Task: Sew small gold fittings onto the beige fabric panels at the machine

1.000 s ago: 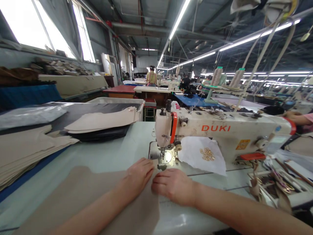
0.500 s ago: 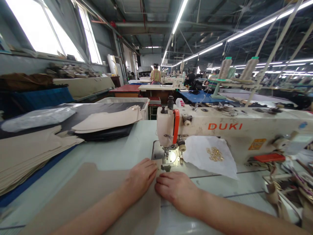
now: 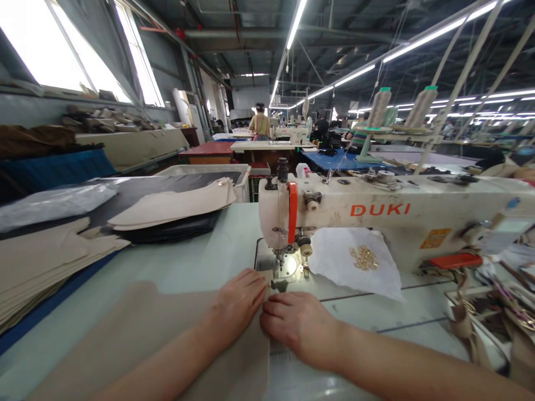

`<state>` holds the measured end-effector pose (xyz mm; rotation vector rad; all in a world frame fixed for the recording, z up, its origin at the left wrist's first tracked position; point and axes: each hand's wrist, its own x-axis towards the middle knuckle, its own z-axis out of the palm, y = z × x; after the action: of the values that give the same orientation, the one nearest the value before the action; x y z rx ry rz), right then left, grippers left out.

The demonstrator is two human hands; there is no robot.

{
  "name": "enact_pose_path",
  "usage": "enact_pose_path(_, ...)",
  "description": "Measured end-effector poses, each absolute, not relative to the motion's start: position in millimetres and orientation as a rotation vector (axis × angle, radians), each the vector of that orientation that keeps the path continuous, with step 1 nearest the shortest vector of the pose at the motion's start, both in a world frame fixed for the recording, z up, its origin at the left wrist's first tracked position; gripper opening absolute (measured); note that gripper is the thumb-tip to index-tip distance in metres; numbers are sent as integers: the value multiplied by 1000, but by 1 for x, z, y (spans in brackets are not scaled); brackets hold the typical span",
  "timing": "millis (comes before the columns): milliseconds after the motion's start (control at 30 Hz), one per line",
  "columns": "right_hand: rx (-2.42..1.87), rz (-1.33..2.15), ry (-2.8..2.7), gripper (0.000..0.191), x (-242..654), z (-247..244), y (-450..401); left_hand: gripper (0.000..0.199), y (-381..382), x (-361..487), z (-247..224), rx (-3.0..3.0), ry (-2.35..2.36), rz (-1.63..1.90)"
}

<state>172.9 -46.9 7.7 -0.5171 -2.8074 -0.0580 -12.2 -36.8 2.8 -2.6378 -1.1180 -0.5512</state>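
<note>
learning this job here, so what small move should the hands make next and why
Perhaps ease the beige piece slightly forward, toward the presser foot: its far corner appears just short of it, the left hand rests on the piece, and the right hand is at its right edge.

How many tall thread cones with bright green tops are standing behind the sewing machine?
2. The left cone and the right cone stand side by side beyond the sewing machine. A pale green shape between them might be another, partly hidden.

Tube lights line the dark ceiling (bright windows at left).
</note>
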Motion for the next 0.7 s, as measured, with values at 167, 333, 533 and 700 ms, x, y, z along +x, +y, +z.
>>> enact_pose_path(167,-527,-41,-2798,6,173,7,-48,32,-37,-13,2,-2629,-1108,-553)
enact_pose_path(333,-533,-33,-2792,6,173,7,-48,29,-38,-13,4,-2636,-1063,-503)
enact_pose_path(533,-521,-53,-2792,6,172,6,-47,34,-39,-12,5,-2643,-1078,-547)
enact_pose_path(700,-525,-65,-2783,7,172,6,-47,34,-38,-12,4,-2635,-1128,-626)
